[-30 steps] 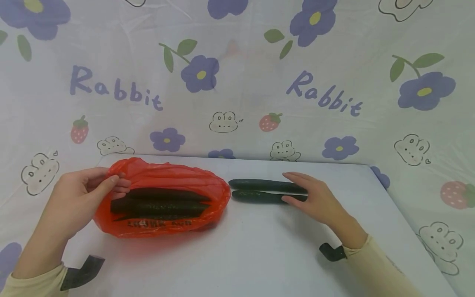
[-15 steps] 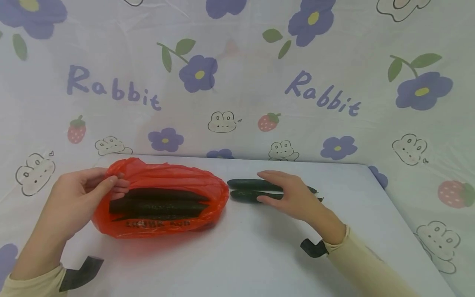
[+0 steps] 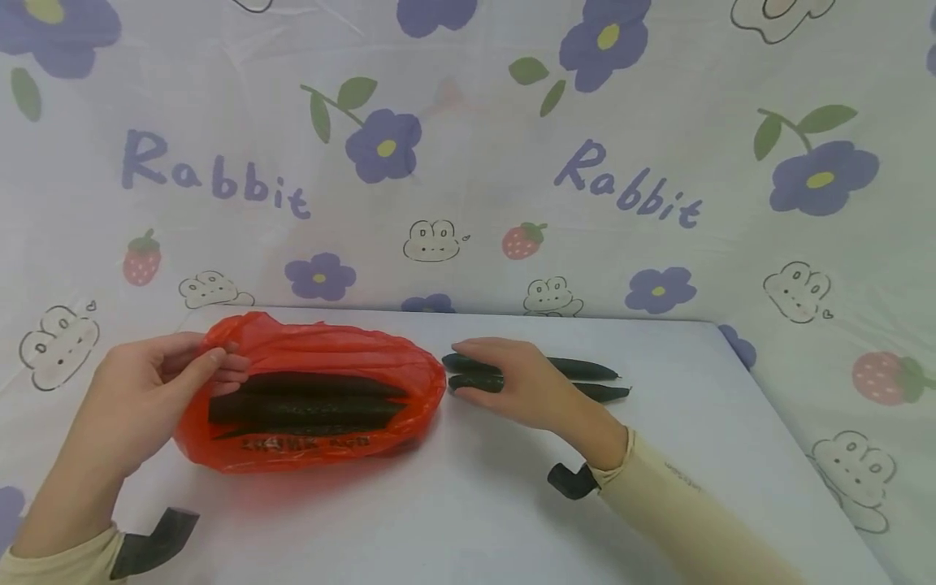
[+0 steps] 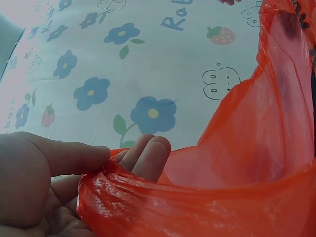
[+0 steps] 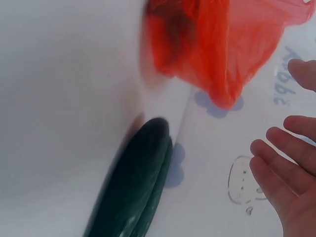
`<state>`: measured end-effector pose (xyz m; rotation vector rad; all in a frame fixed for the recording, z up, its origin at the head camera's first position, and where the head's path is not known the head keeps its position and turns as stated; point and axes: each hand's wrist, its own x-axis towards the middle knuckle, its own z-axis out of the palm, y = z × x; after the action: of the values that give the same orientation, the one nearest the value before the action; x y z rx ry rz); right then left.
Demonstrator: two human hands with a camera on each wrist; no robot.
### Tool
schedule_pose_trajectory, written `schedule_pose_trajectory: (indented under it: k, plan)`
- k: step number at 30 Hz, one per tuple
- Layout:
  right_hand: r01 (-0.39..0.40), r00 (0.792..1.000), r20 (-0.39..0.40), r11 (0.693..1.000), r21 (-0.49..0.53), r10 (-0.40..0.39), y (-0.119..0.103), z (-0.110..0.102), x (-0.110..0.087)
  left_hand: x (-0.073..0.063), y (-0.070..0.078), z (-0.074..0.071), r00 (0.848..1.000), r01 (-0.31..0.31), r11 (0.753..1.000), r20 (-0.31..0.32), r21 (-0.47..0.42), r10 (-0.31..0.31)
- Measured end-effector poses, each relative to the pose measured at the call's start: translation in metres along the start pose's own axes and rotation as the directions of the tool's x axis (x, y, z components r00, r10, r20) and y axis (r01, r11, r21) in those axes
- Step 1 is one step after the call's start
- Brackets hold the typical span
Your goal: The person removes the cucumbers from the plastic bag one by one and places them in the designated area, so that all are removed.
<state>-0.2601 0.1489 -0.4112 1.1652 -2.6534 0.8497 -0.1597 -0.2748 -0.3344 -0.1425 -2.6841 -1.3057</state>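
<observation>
My left hand (image 3: 149, 398) pinches the left rim of a red plastic bag (image 3: 329, 337) between thumb and fingers. In the left wrist view the bag's film (image 4: 247, 207) is bunched under the thumb. Dark green cucumbers (image 3: 314, 410) lie lengthwise inside the bag, seen through its mouth. Right of it, two more cucumbers lie side by side on the table: a farther cucumber (image 3: 585, 369) and a nearer cucumber (image 3: 607, 392). Over their left ends hovers my right hand (image 3: 522, 386), fingers spread and holding nothing; the right wrist view shows it apart from the cucumbers.
A white table (image 3: 439, 520) carries everything. Behind it hangs a white cloth (image 3: 483, 138) printed with flowers, rabbits and strawberries. A black wrist piece (image 3: 157, 540) sits at the left cuff, and another black piece (image 3: 573, 481) at the right cuff.
My right hand has moved left along the two cucumbers, from their right part to their left ends beside the bag. The left hand keeps its grip on the bag; the cucumbers stay put.
</observation>
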Motion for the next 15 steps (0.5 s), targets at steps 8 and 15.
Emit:
schedule_pose_trajectory:
  k: [8, 15]
  plan:
    - [0.035, 0.998, 0.045, 0.999, 0.015, -0.036, -0.011, 0.013, 0.024, 0.000, 0.001, 0.001, 1.000, 0.000, 1.000, 0.003, -0.015, 0.000]
    - [0.072, 0.994, 0.081, 0.993, 0.089, -0.079, -0.016, 0.028, 0.043, -0.001, 0.001, 0.003, 1.000, -0.024, 0.999, -0.001, -0.033, 0.024]
